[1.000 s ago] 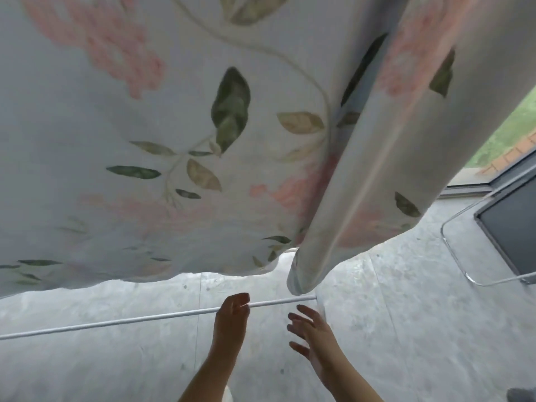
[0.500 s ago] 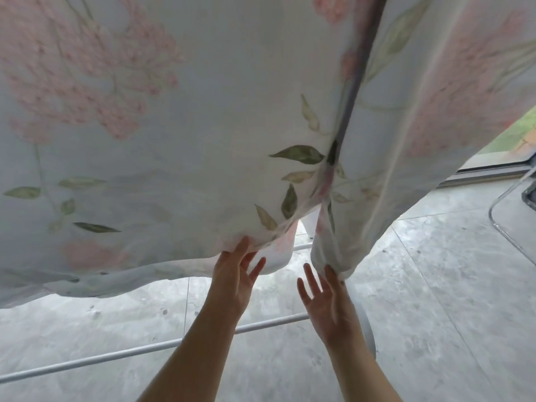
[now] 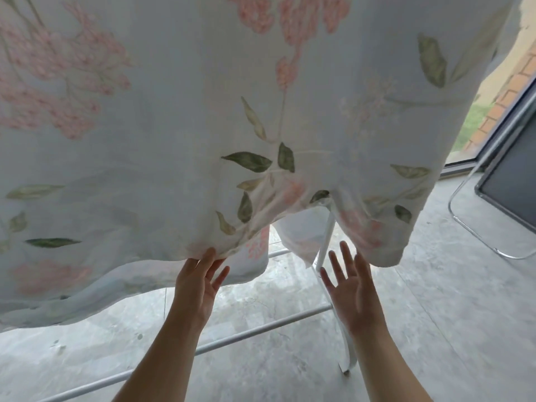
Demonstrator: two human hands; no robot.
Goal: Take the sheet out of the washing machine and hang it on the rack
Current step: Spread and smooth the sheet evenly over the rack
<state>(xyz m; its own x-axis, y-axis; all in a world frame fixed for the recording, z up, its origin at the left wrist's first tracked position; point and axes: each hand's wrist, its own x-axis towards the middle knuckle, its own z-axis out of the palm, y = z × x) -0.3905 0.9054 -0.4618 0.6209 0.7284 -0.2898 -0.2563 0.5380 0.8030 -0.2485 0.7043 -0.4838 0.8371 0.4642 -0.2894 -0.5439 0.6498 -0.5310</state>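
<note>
The sheet [image 3: 203,111], pale with pink blossoms and green leaves, is draped over the rack [image 3: 261,332] and fills the upper part of the head view, its lower hem sagging in folds above the floor. Nearest the camera, two bare forearms reach forward and up from the bottom edge. The left hand [image 3: 197,285] is raised with its fingers [image 3: 210,253] straight and slightly apart, their tips touching the bunched lower hem of the sheet from beneath; nothing is curled round the cloth. The right hand [image 3: 352,288] is held up beside it, palm forward, fingers [image 3: 343,250] spread wide and gripping nothing; whether its fingertips touch the hanging corner just to their right cannot be told. Behind the hands a white horizontal bar of the rack runs from the lower left towards the right hand, and a white upright leg rises between the two hands into a gap in the hem. Below lies a grey marbled tile floor [image 3: 435,314]. Farther off on the right, a bent chrome tube frame [image 3: 464,224] stands on the floor beside a dark panel [image 3: 513,184]. Beyond it, through glass, show a brick wall [image 3: 510,91] and some grass [image 3: 470,123].
</note>
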